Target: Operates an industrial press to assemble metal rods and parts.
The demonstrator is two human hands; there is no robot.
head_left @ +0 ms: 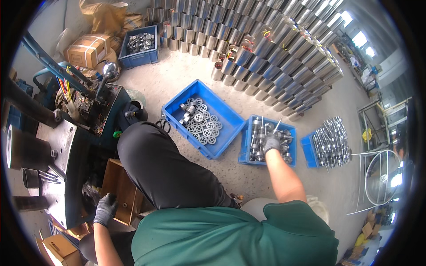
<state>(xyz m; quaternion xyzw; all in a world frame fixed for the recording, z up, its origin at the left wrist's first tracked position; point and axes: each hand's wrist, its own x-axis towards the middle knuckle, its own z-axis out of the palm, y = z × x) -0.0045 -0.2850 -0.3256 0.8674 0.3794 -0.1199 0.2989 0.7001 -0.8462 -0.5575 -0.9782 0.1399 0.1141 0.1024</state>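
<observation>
My right hand [272, 142], in a grey glove, reaches into a blue crate [243, 156] full of metal rotors on long shafts. Its fingers are closed round a rotor with a shaft [278, 126], which sticks up past them at a slant. The rotor's lower part is hidden by the hand and its neighbours. On the other side, my gloved left hand [105, 210] is beside an open wooden box [119, 189], next to the machine. Its dark fingertips are curled together, and whatever they may hold is hidden.
A larger blue bin [230, 128] holds round slotted metal caps. Farther right, more shafted rotors [332, 144] are heaped on a blue crate. Tall rows of shiny metal cylinders [266, 62] stand behind. A heavy machine [66, 164] with posts is on the left.
</observation>
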